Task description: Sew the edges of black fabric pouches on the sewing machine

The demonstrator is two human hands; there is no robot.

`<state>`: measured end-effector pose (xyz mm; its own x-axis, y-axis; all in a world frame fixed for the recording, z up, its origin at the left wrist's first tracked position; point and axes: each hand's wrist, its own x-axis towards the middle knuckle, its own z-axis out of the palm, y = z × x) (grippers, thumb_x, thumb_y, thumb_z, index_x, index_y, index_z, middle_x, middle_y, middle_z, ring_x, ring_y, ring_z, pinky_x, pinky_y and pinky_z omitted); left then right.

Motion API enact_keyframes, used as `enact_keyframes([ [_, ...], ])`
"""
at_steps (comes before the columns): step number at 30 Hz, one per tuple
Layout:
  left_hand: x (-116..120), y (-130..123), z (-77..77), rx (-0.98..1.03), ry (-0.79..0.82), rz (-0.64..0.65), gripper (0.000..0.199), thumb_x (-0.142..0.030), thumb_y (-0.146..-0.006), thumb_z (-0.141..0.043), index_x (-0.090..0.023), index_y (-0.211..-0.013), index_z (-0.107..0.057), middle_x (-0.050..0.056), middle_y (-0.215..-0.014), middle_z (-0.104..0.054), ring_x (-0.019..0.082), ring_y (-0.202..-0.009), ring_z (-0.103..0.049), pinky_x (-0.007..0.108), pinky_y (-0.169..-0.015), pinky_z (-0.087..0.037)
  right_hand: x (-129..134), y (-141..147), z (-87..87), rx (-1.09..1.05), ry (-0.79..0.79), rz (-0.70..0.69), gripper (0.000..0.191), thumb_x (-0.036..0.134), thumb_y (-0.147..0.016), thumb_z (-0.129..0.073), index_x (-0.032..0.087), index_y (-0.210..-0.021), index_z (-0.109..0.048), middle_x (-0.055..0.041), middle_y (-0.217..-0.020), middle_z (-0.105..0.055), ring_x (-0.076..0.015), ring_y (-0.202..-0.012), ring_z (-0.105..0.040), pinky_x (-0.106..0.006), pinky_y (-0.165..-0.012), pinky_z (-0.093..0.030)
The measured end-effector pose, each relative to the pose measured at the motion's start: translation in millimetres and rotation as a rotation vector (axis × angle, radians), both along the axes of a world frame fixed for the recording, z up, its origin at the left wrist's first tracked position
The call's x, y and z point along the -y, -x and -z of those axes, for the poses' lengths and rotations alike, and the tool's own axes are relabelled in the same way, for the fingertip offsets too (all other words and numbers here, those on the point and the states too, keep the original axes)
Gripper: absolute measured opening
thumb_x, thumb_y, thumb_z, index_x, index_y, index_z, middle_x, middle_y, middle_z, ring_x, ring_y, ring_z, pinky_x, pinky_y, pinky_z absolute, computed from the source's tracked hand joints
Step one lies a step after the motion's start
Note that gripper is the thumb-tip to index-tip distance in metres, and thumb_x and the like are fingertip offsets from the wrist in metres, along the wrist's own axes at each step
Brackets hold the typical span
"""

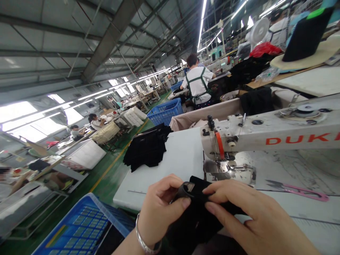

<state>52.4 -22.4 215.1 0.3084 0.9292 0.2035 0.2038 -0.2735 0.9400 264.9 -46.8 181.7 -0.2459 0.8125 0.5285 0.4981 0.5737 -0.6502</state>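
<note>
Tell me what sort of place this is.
Most likely a garment factory floor: an industrial sewing machine on the worktable, a pile of cut black fabric pieces, and rows of other workstations with a seated worker beyond.

Factory hall, metal roof with tube lights, bright windows at left, green floor — rows of worktables, blue crates.

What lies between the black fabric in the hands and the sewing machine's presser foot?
Nothing visible: both the left hand and right hand pinch the black fabric, and bare table separates it from the presser foot.
</note>
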Motion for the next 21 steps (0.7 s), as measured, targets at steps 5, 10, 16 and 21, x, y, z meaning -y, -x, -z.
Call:
enact_keyframes([
  [5,-2,-4,-0.8,0.150,0.190,0.008,0.018,-0.029,-0.076,-0.075,-0.015,-0.085,-0.067,0.002,-0.079,-0.062,0.011,-0.072,-0.055,0.019,-0.065,-0.044,-2,-1,-8.1,-0.059,0.229,-0.028,0.009,0.027,-0.087,-0.055,0.025,-0.081,-0.062,0.0022,-0.085,-0.066,-0.0134,-0.074,-0.062,-0.025,-0.062,-0.050],
  [10,-3,-8,2.0,0.098,0.159,-0.035,0.013,-0.025,-0.078,-0.073,-0.014,-0.081,-0.066,0.001,-0.077,-0.061,0.010,-0.072,-0.054,0.018,-0.066,-0.043,-7,2,-8.4,-0.081,0.402,-0.015,0.013,0.027,-0.087,-0.054,0.022,-0.075,-0.056,0.0027,-0.077,-0.064,-0.0128,-0.069,-0.060,-0.025,-0.061,-0.047],
  [16,-8,-3,-23.6,-0.154,0.218,-0.024,0.020,-0.031,-0.079,-0.070,-0.013,-0.083,-0.064,0.001,-0.075,-0.061,0.010,-0.066,-0.051,0.019,-0.060,-0.039,-1,3,-20.1,-0.090,0.291,-0.163,0.012,0.014,-0.088,-0.050,0.023,-0.083,-0.055,0.0045,-0.074,-0.062,-0.0099,-0.066,-0.059,-0.021,-0.058,-0.045],
  [21,-40,10,-40.6,-0.590,0.312,0.310,0.031,-0.044,-0.084,-0.060,-0.014,-0.091,-0.061,-0.001,-0.070,-0.058,0.009,-0.059,-0.046,0.018,-0.052,-0.034,6,5,-10.1,-0.122,0.128,-0.466,0.037,0.005,-0.089,-0.043,0.027,-0.113,-0.061,0.0011,-0.102,-0.069,-0.0098,-0.090,-0.065,-0.018,-0.078,-0.050],
])
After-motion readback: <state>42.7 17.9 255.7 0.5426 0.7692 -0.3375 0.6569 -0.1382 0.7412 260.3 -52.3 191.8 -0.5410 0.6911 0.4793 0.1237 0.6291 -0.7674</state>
